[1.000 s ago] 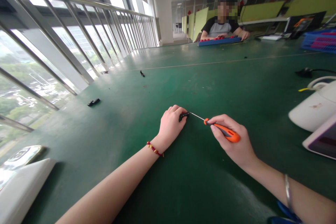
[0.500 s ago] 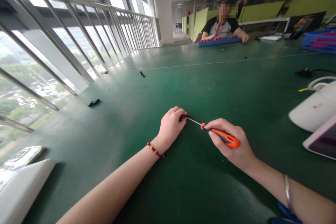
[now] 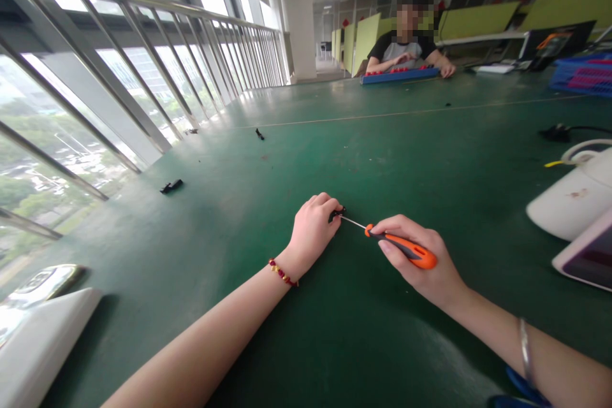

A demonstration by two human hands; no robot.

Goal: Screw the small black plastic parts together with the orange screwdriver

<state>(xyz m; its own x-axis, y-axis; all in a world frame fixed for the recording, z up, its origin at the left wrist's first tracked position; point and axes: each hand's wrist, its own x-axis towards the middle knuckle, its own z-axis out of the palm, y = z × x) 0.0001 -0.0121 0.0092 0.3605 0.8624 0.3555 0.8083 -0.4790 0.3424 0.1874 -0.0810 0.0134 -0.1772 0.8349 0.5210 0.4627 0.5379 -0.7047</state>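
Note:
A small black part (image 3: 338,212) is pinched in the fingers of my left hand (image 3: 313,226), low over the green table (image 3: 296,159). The hand hides much of that part. My right hand (image 3: 425,261) is wrapped round the orange and grey handle of a screwdriver (image 3: 411,250). Its thin shaft points left, and the tip meets the black part at my left fingertips. The exact contact point is too small to make out.
Two black pieces (image 3: 171,187) (image 3: 259,134) lie at the left. A white box (image 3: 57,338) is at the near left, a white object (image 3: 574,197) at the right. Across the table a person sits behind a blue tray (image 3: 400,76); a blue basket (image 3: 581,76) is far right.
The person across the table has lowered a raised hand towards the blue tray. My hands, the black part and the screwdriver are almost where they were.

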